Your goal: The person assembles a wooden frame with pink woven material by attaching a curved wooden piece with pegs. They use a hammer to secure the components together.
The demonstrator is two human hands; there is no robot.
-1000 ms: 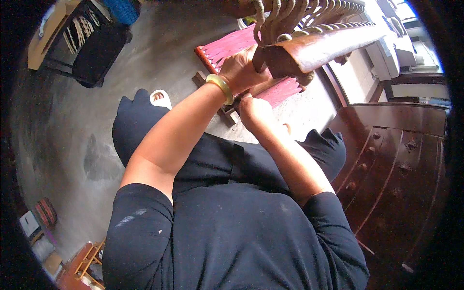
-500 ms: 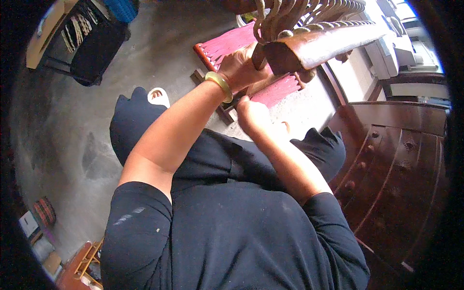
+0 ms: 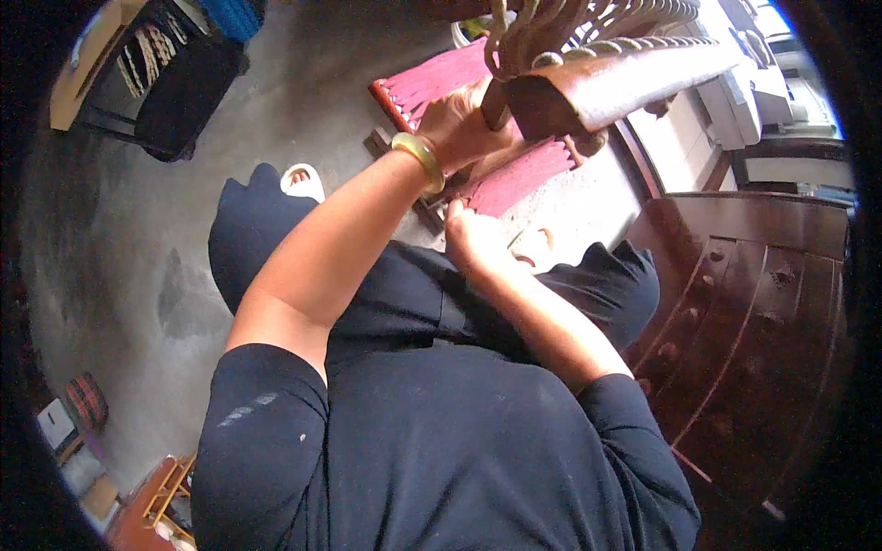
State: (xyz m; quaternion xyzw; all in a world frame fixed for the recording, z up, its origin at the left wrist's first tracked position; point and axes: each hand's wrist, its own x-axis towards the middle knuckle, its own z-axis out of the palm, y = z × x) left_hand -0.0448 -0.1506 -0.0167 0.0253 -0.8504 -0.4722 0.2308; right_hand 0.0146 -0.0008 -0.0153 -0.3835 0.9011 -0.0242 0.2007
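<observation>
Beneath the end of a thick brown wooden rail (image 3: 606, 96) wound with pale cord (image 3: 597, 50), my left hand (image 3: 450, 124) is bent down and looks closed. A short wooden post (image 3: 494, 103) covers part of it, and what its fingers hold is hidden. A yellowish bangle (image 3: 420, 163) circles that wrist. Closer to my body, my right hand (image 3: 473, 239) is closed, thumb and forefinger pressed together, with anything in them too small to make out. It is by the near edge of a pink cloth panel (image 3: 524, 179) with a laced edge, low under the rail.
My sandalled foot (image 3: 300, 181) rests on the grey concrete floor (image 3: 147, 239) at left. To the right stands a dark red wooden panelled piece (image 3: 735, 321). A black bin-like container (image 3: 188, 101) is at far left, and white machines (image 3: 735, 101) are at far right.
My right hand has drawn back slightly toward my body, away from the left. The left hand has barely moved. The wooden rail has shifted slightly to the right in view.
</observation>
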